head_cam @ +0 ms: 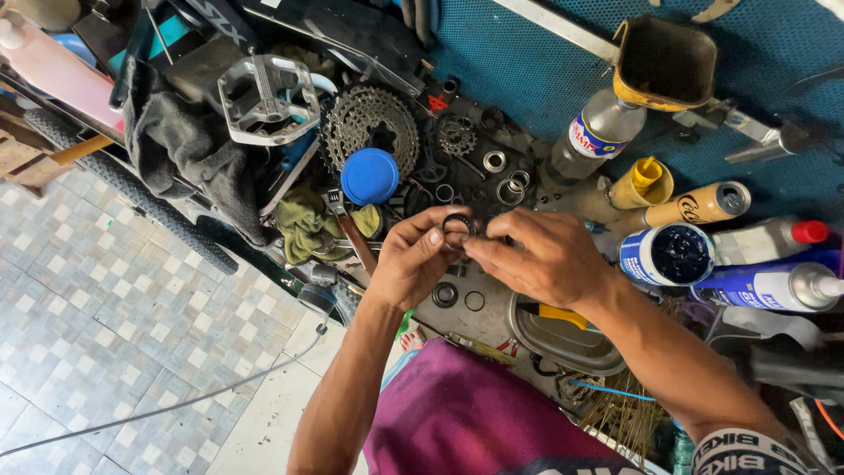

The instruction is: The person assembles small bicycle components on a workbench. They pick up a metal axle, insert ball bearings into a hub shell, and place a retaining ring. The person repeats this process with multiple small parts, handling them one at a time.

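A small dark metal ring (pixel 458 225), like a bearing part, is pinched between the fingers of my left hand (pixel 413 257). My right hand (pixel 538 258) meets it from the right, fingertips touching the ring's lower right side. Both hands hover over a cluttered workbench. Just below them lie two more rings (pixel 445 295) on a grey surface. A bicycle cassette (pixel 369 123) and a blue round cap (pixel 369 175) sit just beyond my left hand.
Loose rings and washers (pixel 510 189) lie ahead. An open tub of dark grease (pixel 675 255), spray cans (pixel 774 286), a plastic bottle (pixel 593 136) and a yellow funnel (pixel 642 180) stand right. A flat pedal (pixel 264 97), black cloth and tyre (pixel 132 189) are left. Tiled floor lies below left.
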